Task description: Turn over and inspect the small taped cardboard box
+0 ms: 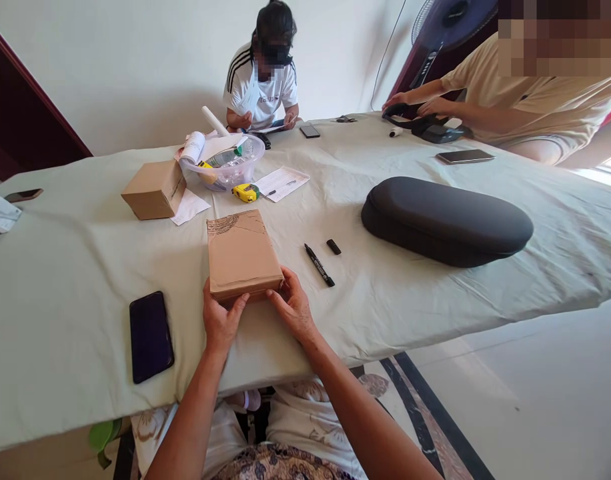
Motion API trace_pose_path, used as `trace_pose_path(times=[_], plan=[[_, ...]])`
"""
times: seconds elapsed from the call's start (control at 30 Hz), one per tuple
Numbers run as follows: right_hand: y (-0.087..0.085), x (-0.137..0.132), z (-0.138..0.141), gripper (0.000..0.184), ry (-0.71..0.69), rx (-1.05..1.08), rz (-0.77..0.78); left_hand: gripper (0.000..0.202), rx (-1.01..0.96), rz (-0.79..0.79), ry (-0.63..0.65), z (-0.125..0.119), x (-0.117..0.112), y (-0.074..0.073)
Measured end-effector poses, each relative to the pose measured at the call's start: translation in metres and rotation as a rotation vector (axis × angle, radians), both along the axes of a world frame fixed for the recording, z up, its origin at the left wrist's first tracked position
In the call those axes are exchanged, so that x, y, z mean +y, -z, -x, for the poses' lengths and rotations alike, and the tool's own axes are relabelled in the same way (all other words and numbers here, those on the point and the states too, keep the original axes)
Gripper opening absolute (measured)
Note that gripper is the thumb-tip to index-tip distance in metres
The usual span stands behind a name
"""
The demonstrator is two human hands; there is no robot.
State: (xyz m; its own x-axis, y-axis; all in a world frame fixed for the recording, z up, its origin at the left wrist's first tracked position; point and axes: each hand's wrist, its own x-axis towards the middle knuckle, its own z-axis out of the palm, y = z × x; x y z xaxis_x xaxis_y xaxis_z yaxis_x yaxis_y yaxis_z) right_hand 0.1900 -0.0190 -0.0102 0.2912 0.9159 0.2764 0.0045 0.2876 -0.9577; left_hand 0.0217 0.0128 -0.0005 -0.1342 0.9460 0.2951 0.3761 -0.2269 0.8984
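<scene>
A brown cardboard box, with dark curved pen lines at its far left corner, is between my two hands over the cloth-covered table. My left hand grips its near left corner, thumb along the front face. At the near right corner my right hand holds it the same way. Some of the fingers are hidden behind the box's sides. Just right of the box lies an uncapped black marker, its cap apart from it. A dark phone rests to the left of my left hand.
A second cardboard box stands beyond, beside a plastic basket of odds and ends. Near them are a yellow tape measure and a paper. A large black case lies right. Two people sit at the table's far side.
</scene>
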Motion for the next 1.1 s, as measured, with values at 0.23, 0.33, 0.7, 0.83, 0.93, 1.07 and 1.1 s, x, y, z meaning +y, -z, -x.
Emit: trace_pose_path(times=[0.23,0.33,0.7,0.83,0.93,1.07,1.1], plan=[[0.0001,-0.0011,0.0001,0.053,-0.014,-0.004,0.003,0.077,-0.016,-0.001,-0.001,-0.0009,-0.0015,-0.0027],[-0.0006,-0.0025,-0.0012,0.056,-0.017,-0.059,-0.018,0.075,-0.020,0.017,-0.005,0.0001,-0.0022,-0.0007],[-0.0006,-0.0025,-0.0020,0.060,0.027,-0.185,-0.014,0.075,-0.002,-0.041,-0.003,-0.0012,-0.0026,0.0038],[0.0007,-0.0009,-0.0007,0.059,0.055,-0.161,-0.014,0.075,0.023,-0.046,-0.003,-0.0008,-0.0018,0.0046],[0.0021,-0.0001,-0.0008,0.056,0.059,-0.141,-0.004,0.077,0.028,-0.031,-0.014,0.0000,-0.0015,0.0048],[0.0028,-0.0001,-0.0011,0.052,0.050,-0.131,-0.009,0.076,0.024,-0.034,-0.011,0.0002,-0.0007,0.0037],[0.0028,-0.0002,-0.0011,0.052,0.048,-0.128,-0.010,0.076,0.021,-0.041,-0.005,0.0002,-0.0004,0.0035]])
